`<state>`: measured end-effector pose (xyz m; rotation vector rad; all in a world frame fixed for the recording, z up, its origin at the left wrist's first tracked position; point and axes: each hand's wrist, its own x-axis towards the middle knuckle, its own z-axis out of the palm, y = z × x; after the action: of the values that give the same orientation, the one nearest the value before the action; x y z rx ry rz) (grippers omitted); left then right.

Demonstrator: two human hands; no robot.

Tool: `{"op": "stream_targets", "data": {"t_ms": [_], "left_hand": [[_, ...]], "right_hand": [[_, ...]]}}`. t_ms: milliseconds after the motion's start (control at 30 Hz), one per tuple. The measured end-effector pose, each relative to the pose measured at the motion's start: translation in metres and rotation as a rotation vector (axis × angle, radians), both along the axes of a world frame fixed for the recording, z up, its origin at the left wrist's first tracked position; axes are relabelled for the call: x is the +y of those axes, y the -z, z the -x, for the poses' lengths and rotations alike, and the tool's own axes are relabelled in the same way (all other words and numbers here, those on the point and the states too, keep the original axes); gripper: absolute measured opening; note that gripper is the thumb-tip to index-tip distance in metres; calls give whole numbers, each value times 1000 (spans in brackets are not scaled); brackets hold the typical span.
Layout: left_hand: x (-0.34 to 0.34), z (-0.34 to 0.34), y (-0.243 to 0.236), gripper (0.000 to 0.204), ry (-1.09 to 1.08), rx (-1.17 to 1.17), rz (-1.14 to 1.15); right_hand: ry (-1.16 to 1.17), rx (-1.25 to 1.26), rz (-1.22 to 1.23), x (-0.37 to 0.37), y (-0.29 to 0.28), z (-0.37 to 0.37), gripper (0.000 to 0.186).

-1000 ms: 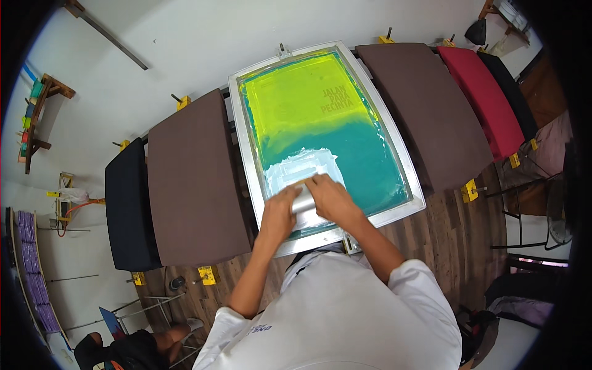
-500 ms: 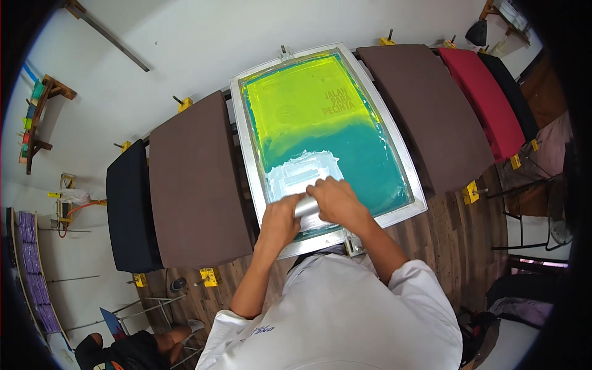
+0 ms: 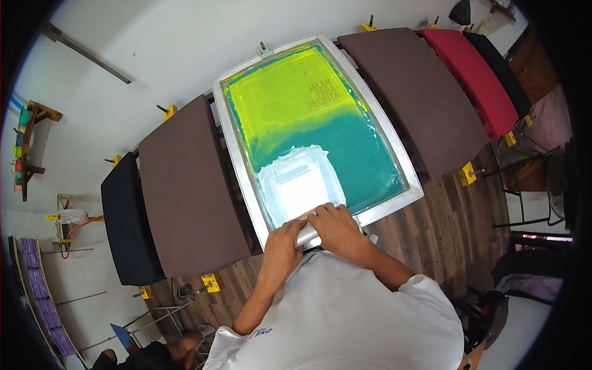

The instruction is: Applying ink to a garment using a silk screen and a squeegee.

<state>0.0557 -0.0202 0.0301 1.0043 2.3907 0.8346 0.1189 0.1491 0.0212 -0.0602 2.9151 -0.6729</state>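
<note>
1. Both of this person's hands come together low on the screen, close in front of the belly, and from here I see the backs of them.
2. The left hand point(image 3: 283, 246) bends over the left part of a silver squeegee point(image 3: 308, 235), its fingers point(image 3: 294, 229) curled and clamped on it; I can't make out the thumb.
3. The right hand point(image 3: 338, 232) sits a little farther forward, its fingers clamped over the squeegee's other side, knuckles up.
4. The squeegee lies under and between the two sets of fingers, a short stretch of bare metal showing in the gap.
5. The left forearm point(image 3: 256, 301) slants up and inward to its fingers; the right forearm point(image 3: 393, 271) reaches in from the right, elbow out, at a flatter angle.
6. Just beyond the fingers, a patch of white ink point(image 3: 302, 185) spreads over the teal screen point(image 3: 364, 151), which turns yellow-green farther out.
7. The screen's metal frame point(image 3: 391, 209) runs past the right fingers; brown boards point(image 3: 191, 191) lie to either side of it.
</note>
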Motion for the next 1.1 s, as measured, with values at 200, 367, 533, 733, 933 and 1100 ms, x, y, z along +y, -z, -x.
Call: {"op": "stream_targets", "data": {"t_ms": [200, 367, 533, 733, 933, 1100], "left_hand": [[21, 60, 13, 49, -82, 77, -117], [30, 101, 31, 51, -70, 140, -83], [33, 94, 26, 49, -71, 144, -37], [26, 66, 33, 49, -119, 166, -107], [16, 28, 13, 54, -93, 101, -46], [4, 18, 2, 55, -52, -83, 44]], "right_hand": [[28, 158, -56, 23, 11, 69, 24], [52, 134, -50, 29, 16, 111, 29], [63, 120, -44, 28, 20, 106, 28], [82, 142, -21, 20, 22, 80, 26], [118, 53, -8, 4, 12, 38, 30], [58, -24, 32, 4, -2, 26, 23]]}}
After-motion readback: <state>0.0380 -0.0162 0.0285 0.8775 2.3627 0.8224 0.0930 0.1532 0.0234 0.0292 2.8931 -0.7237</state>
